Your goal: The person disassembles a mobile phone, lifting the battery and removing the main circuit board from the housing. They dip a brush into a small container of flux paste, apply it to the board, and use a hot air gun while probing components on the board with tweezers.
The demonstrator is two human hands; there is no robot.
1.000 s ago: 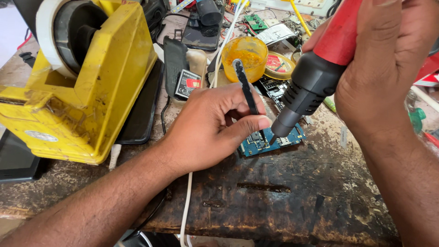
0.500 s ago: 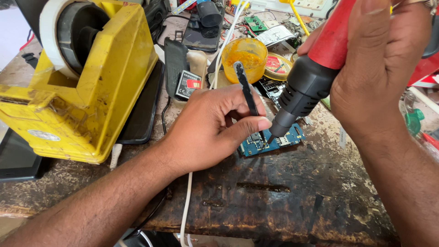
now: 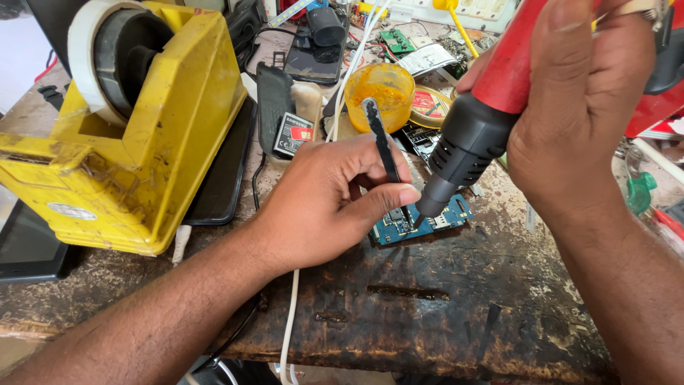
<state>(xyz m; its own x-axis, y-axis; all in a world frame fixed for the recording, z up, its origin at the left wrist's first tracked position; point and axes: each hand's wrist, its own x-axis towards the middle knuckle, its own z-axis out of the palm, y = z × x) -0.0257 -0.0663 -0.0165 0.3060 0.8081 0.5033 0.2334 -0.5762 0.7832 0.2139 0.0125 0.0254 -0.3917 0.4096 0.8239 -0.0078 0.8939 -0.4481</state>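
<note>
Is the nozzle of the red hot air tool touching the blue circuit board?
Cannot tell. In the head view the nozzle ends right at the blue circuit board, but no gap or contact shows plainly.

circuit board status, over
Left hand grips black tweezers, tips on blue circuit board. Right hand aims hot-air tool at it. Nothing blocking.

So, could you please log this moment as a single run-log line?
left hand: holds black tweezers on blue circuit board | right hand: grips red-and-black hot-air tool, nozzle at board | bench: yellow tape dispenser left

Red-labelled black battery [image 3: 292, 134], round tin [image 3: 427, 107]
</note>
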